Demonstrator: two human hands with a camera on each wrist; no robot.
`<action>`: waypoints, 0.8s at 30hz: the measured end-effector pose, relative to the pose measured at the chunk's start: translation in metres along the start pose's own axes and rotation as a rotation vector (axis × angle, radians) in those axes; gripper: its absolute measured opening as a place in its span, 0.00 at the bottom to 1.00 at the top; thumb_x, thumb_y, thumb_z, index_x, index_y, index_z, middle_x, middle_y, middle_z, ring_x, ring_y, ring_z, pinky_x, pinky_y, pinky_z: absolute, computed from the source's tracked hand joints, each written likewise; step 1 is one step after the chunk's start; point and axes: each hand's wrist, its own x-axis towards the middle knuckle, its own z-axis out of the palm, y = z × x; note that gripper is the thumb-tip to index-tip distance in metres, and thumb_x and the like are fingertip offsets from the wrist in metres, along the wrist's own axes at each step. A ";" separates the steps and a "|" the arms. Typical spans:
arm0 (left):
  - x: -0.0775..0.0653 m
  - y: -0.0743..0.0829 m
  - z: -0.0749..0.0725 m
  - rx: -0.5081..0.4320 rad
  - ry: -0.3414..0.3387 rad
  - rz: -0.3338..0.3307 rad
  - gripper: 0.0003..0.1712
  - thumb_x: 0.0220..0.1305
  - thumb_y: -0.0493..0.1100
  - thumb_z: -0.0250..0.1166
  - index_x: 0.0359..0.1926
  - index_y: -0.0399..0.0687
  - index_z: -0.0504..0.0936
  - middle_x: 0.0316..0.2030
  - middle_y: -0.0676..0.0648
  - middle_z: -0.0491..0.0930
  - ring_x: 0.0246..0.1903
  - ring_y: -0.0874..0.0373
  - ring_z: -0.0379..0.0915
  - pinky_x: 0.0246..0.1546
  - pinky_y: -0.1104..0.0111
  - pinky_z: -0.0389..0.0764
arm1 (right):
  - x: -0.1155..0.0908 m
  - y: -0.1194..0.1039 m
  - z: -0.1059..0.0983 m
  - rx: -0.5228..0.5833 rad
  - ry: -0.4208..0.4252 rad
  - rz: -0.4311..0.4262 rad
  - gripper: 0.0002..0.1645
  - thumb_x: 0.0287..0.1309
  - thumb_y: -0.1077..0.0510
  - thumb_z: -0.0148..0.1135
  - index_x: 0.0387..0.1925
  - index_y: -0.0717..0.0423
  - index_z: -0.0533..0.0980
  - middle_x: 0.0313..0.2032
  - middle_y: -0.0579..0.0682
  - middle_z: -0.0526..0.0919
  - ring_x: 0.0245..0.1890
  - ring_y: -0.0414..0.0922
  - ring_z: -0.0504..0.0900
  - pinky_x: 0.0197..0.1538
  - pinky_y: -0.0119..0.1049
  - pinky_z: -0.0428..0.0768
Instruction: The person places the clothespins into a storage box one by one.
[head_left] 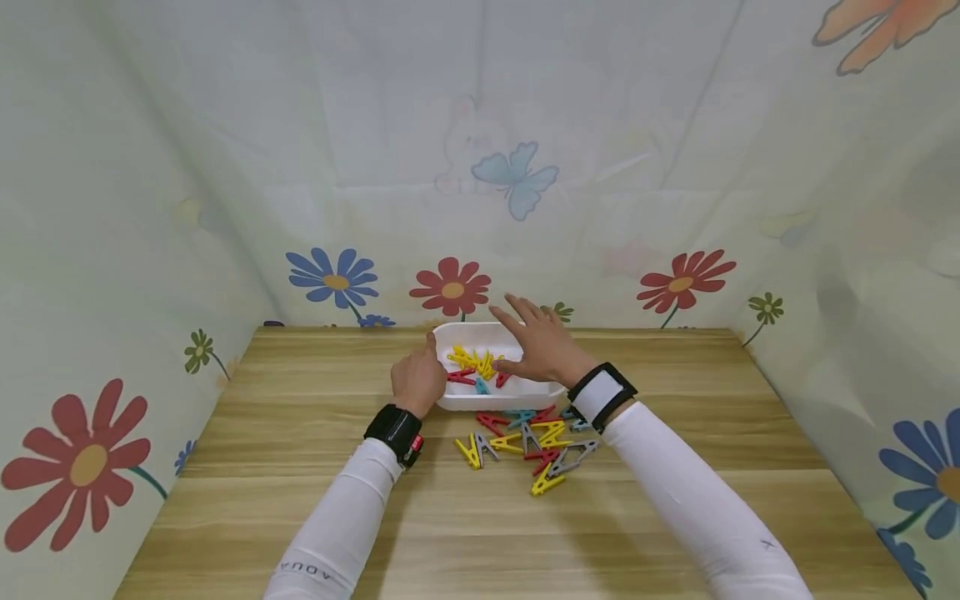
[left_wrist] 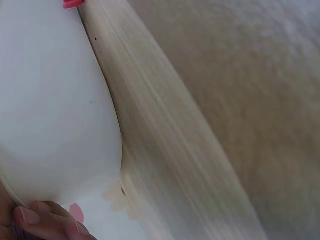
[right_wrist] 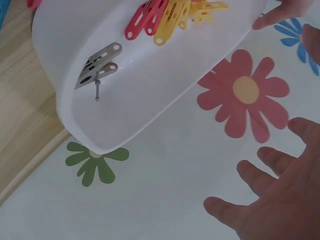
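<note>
A white plastic tray holds yellow clothespins, red clothespins and a teal clothespin. At its left end my left hand pinches the rim; in the left wrist view those fingers curl by the tray's edge. My right hand hovers over the tray's right half, fingers spread, holding nothing. A grey clothespin inside the tray shows in the right wrist view. In front of the tray lies a loose pile of yellow, red, grey and teal clothespins.
The wood-grain table runs back to a pale cloth wall printed with flowers. Similar cloth walls rise on both sides. Beside the right forearm, the pile spreads under the wrist strap.
</note>
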 end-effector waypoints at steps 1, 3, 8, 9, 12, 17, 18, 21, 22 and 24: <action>0.000 0.000 0.000 0.001 -0.004 0.000 0.36 0.65 0.45 0.57 0.73 0.45 0.63 0.16 0.45 0.73 0.17 0.50 0.73 0.17 0.59 0.73 | -0.004 -0.001 -0.001 -0.002 0.002 -0.012 0.57 0.54 0.33 0.66 0.77 0.42 0.50 0.78 0.55 0.47 0.76 0.60 0.50 0.72 0.67 0.49; 0.001 0.000 0.000 0.005 -0.011 0.000 0.36 0.65 0.45 0.57 0.73 0.45 0.62 0.16 0.46 0.73 0.17 0.50 0.72 0.17 0.60 0.73 | -0.014 -0.003 -0.003 -0.009 0.009 -0.034 0.58 0.52 0.32 0.66 0.77 0.42 0.51 0.78 0.55 0.47 0.77 0.59 0.49 0.72 0.68 0.47; 0.001 0.002 -0.003 0.004 -0.013 -0.007 0.36 0.65 0.45 0.57 0.73 0.45 0.63 0.16 0.46 0.73 0.17 0.50 0.72 0.18 0.60 0.73 | -0.038 -0.009 -0.005 -0.068 0.024 -0.088 0.59 0.50 0.29 0.66 0.77 0.41 0.51 0.77 0.54 0.50 0.76 0.57 0.52 0.72 0.66 0.50; 0.000 0.002 -0.003 0.002 -0.013 -0.008 0.36 0.65 0.45 0.57 0.73 0.45 0.63 0.16 0.45 0.73 0.17 0.50 0.72 0.18 0.60 0.73 | -0.042 -0.010 -0.005 -0.076 0.025 -0.095 0.59 0.50 0.29 0.65 0.77 0.40 0.51 0.77 0.53 0.50 0.76 0.56 0.52 0.72 0.66 0.50; 0.001 0.003 -0.004 0.004 -0.019 -0.012 0.36 0.65 0.45 0.58 0.73 0.45 0.63 0.17 0.45 0.74 0.17 0.50 0.72 0.17 0.60 0.72 | -0.056 -0.014 -0.004 -0.097 0.034 -0.126 0.60 0.49 0.27 0.66 0.77 0.39 0.51 0.77 0.53 0.51 0.76 0.55 0.53 0.72 0.66 0.51; 0.001 0.004 -0.004 0.001 -0.049 -0.019 0.37 0.65 0.46 0.58 0.74 0.46 0.61 0.16 0.46 0.73 0.15 0.52 0.70 0.16 0.62 0.70 | -0.082 -0.020 -0.001 -0.102 -0.001 -0.184 0.59 0.47 0.30 0.68 0.76 0.41 0.54 0.77 0.53 0.53 0.76 0.56 0.54 0.71 0.67 0.52; 0.001 0.005 -0.004 -0.001 -0.056 -0.021 0.37 0.65 0.46 0.58 0.74 0.46 0.61 0.16 0.46 0.73 0.15 0.52 0.70 0.17 0.63 0.70 | -0.087 -0.021 -0.001 -0.102 -0.015 -0.190 0.59 0.47 0.30 0.69 0.76 0.41 0.54 0.77 0.53 0.53 0.76 0.56 0.54 0.71 0.67 0.52; 0.001 0.004 -0.004 -0.001 -0.063 -0.026 0.37 0.65 0.46 0.58 0.74 0.46 0.61 0.17 0.46 0.73 0.16 0.52 0.71 0.18 0.62 0.71 | -0.101 -0.023 0.002 -0.091 -0.061 -0.202 0.57 0.48 0.30 0.68 0.76 0.40 0.56 0.76 0.53 0.56 0.76 0.55 0.55 0.71 0.65 0.53; 0.001 0.004 -0.005 -0.002 -0.065 -0.030 0.37 0.65 0.46 0.58 0.74 0.46 0.61 0.17 0.46 0.74 0.16 0.51 0.71 0.18 0.62 0.71 | -0.106 -0.024 0.004 -0.088 -0.074 -0.207 0.56 0.49 0.31 0.68 0.75 0.40 0.56 0.75 0.53 0.57 0.75 0.55 0.55 0.71 0.65 0.54; 0.001 0.004 -0.006 0.002 -0.059 -0.030 0.37 0.66 0.46 0.57 0.74 0.46 0.61 0.17 0.45 0.74 0.16 0.51 0.71 0.18 0.62 0.71 | -0.114 -0.025 0.008 -0.098 -0.094 -0.220 0.54 0.50 0.32 0.68 0.75 0.39 0.57 0.75 0.53 0.58 0.75 0.55 0.57 0.71 0.64 0.55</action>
